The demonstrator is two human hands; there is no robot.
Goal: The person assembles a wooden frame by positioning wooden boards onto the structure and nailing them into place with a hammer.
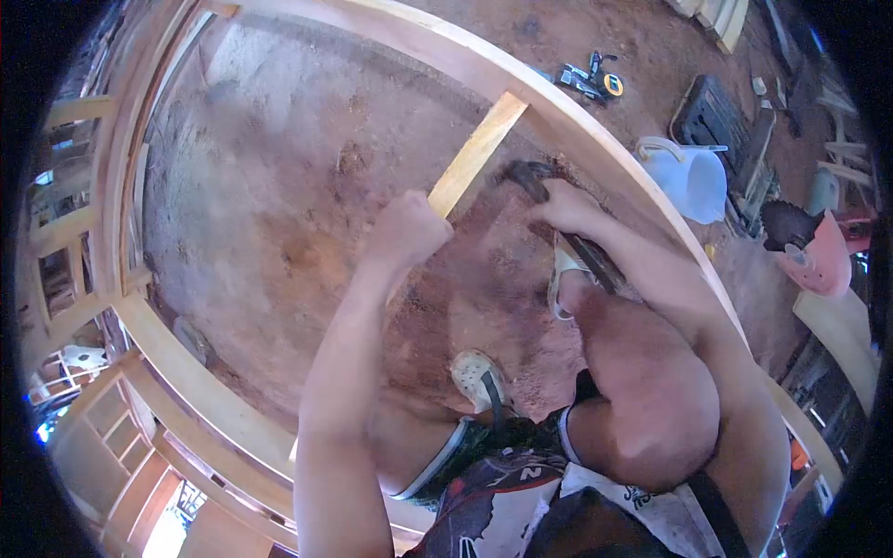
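My left hand (409, 231) is closed round the lower end of a short wooden slat (479, 153). The slat's upper end meets the inner side of a curved wooden frame (595, 130). To the right, my right hand (566, 206) is wrapped round a hammer (528, 177) close to its dark head, and the handle runs back under my forearm. The hammer head is just right of the slat, apart from it.
Beyond the frame on the right lie a tool with a yellow disc (612, 85), a white bucket (686, 181), a black case (712, 116) and a pink helmet (819, 256). Wooden frames (116, 186) stand at the left. My feet in light clogs (477, 377) are on the dirt floor.
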